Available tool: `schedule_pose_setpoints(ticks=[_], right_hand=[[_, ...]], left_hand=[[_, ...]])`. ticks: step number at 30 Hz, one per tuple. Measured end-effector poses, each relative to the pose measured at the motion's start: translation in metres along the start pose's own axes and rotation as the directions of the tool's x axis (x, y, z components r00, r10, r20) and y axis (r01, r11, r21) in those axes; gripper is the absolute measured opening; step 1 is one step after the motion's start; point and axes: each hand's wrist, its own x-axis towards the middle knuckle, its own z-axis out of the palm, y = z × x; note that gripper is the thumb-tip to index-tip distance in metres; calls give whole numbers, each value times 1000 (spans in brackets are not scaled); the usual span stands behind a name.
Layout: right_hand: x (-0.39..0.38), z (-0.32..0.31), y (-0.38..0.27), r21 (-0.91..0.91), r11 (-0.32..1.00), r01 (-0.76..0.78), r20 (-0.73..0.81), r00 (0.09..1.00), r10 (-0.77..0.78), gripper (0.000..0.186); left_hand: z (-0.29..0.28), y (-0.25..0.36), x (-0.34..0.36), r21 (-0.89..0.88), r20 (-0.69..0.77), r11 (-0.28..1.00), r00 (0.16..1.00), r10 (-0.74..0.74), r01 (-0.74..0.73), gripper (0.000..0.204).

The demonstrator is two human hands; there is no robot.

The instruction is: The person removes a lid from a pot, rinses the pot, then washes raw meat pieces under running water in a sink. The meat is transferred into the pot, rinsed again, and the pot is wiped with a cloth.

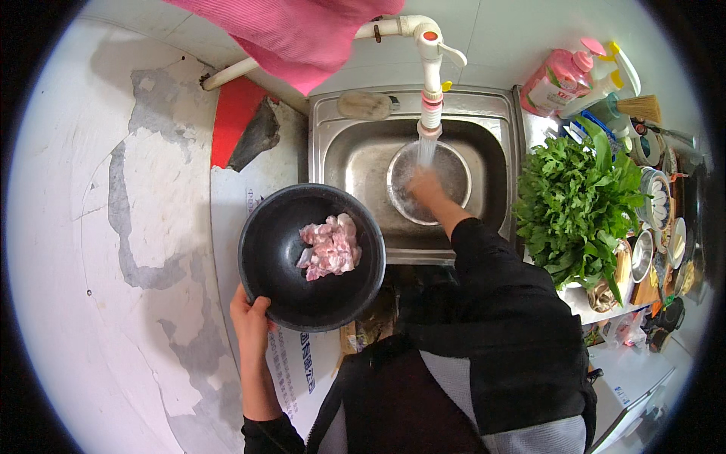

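A peeling white wall point(60, 227) stands at nine o'clock, a steel sink point(493, 178) at twelve. At its eight, the left hand point(248, 309) grips a round black bowl point(272, 227), mouth upward (pink meat chunks point(333, 246) inside, heaped two-to-eight); the right hand point(426, 185), blurred, grip unclear, is over a round metal basin point(452, 170).

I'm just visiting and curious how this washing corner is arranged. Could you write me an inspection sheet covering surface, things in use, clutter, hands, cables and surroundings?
Surface: metal sink, wet work area.
Things in use: black bowl with raw meat pieces; round metal basin in the sink, below the running white faucet.
Clutter: leafy greens, pink pump bottle and bristle brush, crowded at right.
Hands: left hand grips the bowl's rim; right hand is at the basin, motion-blurred, grip unclear.
Cables: nothing seen.
Surroundings: pink cloth left of the faucet; white surface with grey patches far left.
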Motion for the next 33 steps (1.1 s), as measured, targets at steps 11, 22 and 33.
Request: schedule_pose_setpoints(ticks=[11,22,33], right_hand=[[4,-45,25,-483,868,114,79,993,-87,22],[-32,7,27,96,994,44,-224,974,-22,27],[-9,-66,7,781,-475,-406,493,867,69,33]], left_hand=[[-2,-5,-6,11,-10,1000,1000,-18,19,32],[-3,-17,-7,22,-3,1000,1000,-3,3,30],[-1,-13,-3,48,-2,999,1000,23,-23,30]])
